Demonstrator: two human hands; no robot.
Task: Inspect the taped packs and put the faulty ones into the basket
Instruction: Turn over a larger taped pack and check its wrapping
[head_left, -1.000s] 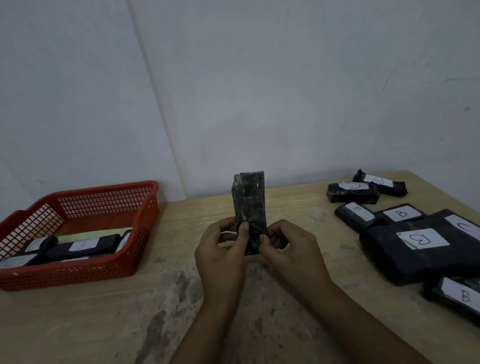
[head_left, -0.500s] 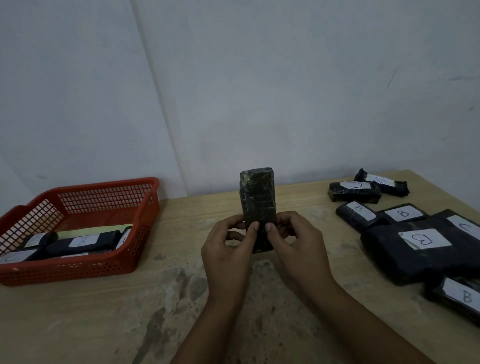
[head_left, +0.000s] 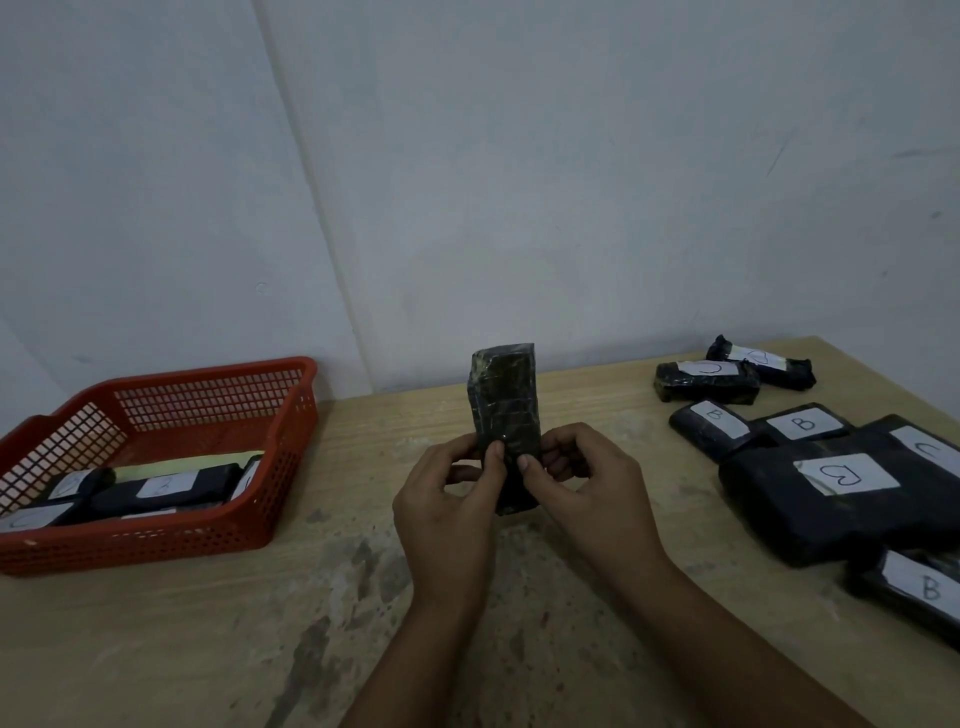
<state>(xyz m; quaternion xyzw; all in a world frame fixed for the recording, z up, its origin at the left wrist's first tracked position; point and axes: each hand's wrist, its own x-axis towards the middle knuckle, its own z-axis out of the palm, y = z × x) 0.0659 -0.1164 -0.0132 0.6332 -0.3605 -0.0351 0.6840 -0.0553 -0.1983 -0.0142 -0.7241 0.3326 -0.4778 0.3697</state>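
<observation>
Black taped pack (head_left: 503, 410) stands upright at frame centre, long axis vertical. We note left hand (head_left: 448, 512) and right hand (head_left: 587, 501) both pinching its lower end. Red basket (head_left: 218, 540) lies left-of-centre, nearer our left hand.

Black taped pack (head_left: 503, 410) upright, above table.

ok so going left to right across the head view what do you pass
red basket → left hand → held taped pack → right hand → pile of labelled packs
</observation>
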